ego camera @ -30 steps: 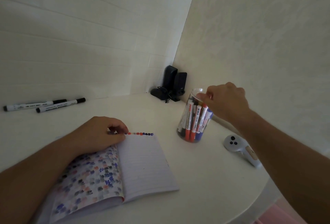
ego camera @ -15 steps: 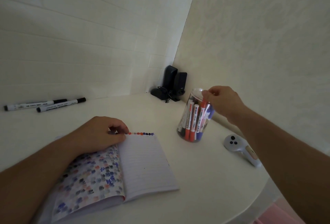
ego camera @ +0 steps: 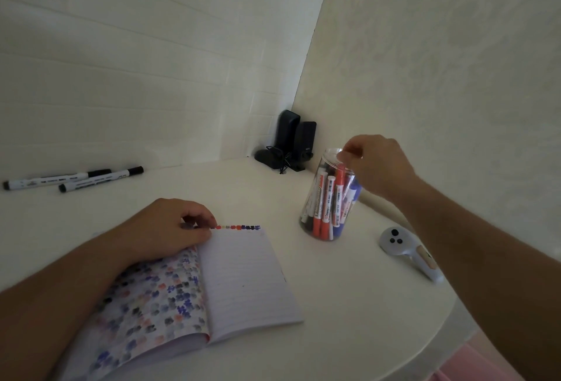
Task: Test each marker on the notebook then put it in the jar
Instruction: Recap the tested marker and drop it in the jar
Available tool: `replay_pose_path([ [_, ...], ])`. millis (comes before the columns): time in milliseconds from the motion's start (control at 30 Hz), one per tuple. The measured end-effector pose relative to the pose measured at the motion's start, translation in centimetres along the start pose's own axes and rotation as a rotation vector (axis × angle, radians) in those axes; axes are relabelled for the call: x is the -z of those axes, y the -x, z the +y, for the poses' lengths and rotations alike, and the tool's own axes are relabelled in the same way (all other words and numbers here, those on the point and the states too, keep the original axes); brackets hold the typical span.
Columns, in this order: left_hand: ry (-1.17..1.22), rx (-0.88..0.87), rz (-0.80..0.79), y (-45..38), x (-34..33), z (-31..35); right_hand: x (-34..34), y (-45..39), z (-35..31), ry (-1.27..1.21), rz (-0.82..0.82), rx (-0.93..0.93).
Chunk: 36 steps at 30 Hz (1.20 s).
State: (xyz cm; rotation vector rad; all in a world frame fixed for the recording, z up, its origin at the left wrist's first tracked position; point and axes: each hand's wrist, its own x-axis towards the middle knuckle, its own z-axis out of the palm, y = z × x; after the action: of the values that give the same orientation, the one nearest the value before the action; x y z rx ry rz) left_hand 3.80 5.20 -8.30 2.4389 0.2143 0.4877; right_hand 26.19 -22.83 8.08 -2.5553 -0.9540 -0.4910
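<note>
A clear jar (ego camera: 318, 228) stands right of centre on the white table and holds several red, blue and black markers. My right hand (ego camera: 376, 165) is at the jar's rim, its fingertips pinching the top of a red marker (ego camera: 339, 186) that stands inside the jar. The notebook (ego camera: 243, 277) lies open in front of me, with a row of coloured test marks along the top of its lined right page. My left hand (ego camera: 164, 228) rests on the patterned left page, fingers curled at the top edge, holding it down. Two black-capped markers (ego camera: 100, 180) lie at the far left.
Two black speakers (ego camera: 291, 140) with a cable stand in the corner where the walls meet. A white handheld controller (ego camera: 406, 250) lies right of the jar, under my right forearm. The table's rounded edge (ego camera: 437, 338) curves away at the lower right.
My right hand has drawn back a little from over the jar mouth to its right rim, and the red marker now stands deeper in the jar. My left hand has not moved.
</note>
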Motion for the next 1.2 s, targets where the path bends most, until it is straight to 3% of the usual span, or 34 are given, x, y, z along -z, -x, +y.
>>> replay_pose_path([
  [200, 0.004, 0.006, 0.001, 0.1, -0.1, 0.0, -0.9, 1.6, 0.1, 0.242, -0.093, -0.042],
  [400, 0.036, 0.014, 0.002, 0.2, -0.1, 0.3, -1.7, 1.2, 0.5, 0.106, -0.133, -0.101],
  [533, 0.042, 0.025, 0.006, 0.1, 0.0, 0.2, -2.7, 1.7, 0.5, 0.071, 0.115, -0.053],
  [633, 0.002, 0.017, -0.002, 0.2, -0.1, 0.3, -4.4, 3.6, -1.8, -0.052, 0.390, 0.273],
  [700, -0.012, 0.017, -0.002, 0.2, -0.1, 0.4, -6.6, 5.0, -4.6, -0.153, 0.285, 0.434],
  [767, -0.010, 0.035, 0.004, 0.2, 0.0, 0.4, -9.7, 5.7, -7.3, -0.208, 0.034, 0.457],
  [867, -0.053, 0.059, 0.043, 0.0, 0.5, 0.1, -13.9, 5.6, -10.3, -0.281, -0.156, 0.476],
  [1033, -0.338, 0.291, 0.381, -0.8, 4.0, -3.8, -17.0, 5.0, -13.8, -0.328, -0.429, 0.519],
  [1100, -0.451, 0.433, 0.497, -0.5, 5.7, -5.7, -17.8, 5.3, -14.0, -0.271, -0.467, 0.577],
  [1200, -0.545, 0.633, 0.449, -0.3, 6.2, -7.4, -18.5, 5.5, -13.9, -0.260, -0.388, 0.606],
])
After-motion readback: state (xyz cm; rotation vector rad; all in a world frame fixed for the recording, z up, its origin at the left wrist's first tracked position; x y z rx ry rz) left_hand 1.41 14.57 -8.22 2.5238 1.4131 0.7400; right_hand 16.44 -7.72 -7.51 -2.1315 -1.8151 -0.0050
